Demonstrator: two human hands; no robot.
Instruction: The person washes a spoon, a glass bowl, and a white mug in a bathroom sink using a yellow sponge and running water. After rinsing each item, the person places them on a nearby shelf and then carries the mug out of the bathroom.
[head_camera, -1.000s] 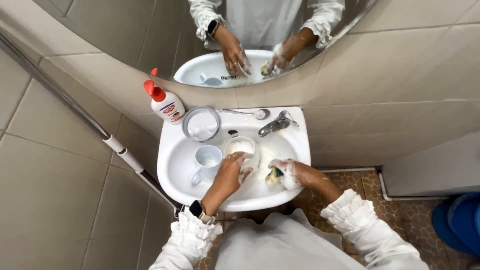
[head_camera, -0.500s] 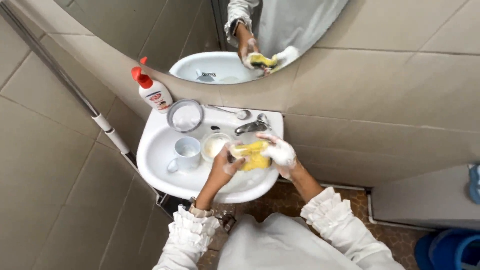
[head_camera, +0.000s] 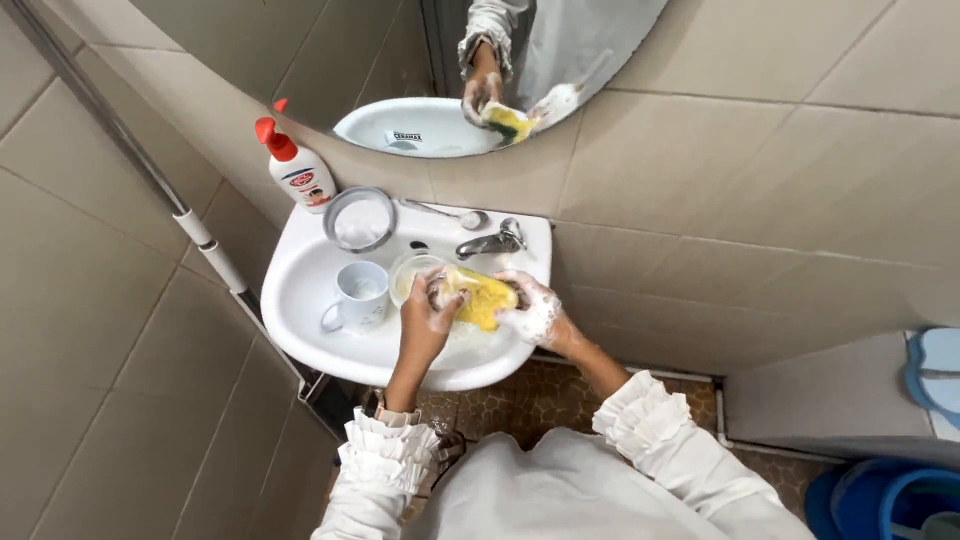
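Note:
Over the white washbasin (head_camera: 300, 330), both of my hands grip a yellow sponge (head_camera: 483, 296). My left hand (head_camera: 428, 312) holds its left end and my right hand (head_camera: 530, 308), covered in white foam, holds its right end. A clear glass (head_camera: 410, 275) with milky liquid stands in the basin just behind my left hand. A white mug (head_camera: 358, 291) stands to its left, handle toward me.
On the basin's back rim sit a round sieve (head_camera: 360, 219), a metal spoon (head_camera: 455, 214) and a chrome tap (head_camera: 490, 241). A white soap bottle with a red pump (head_camera: 295, 167) stands at the rim's left corner. A mirror (head_camera: 400, 70) hangs above. Blue tubs (head_camera: 880, 500) stand on the floor at right.
My left hand let go of the glass and joined my right hand on the sponge, which came up out of the basin. The view has shifted right.

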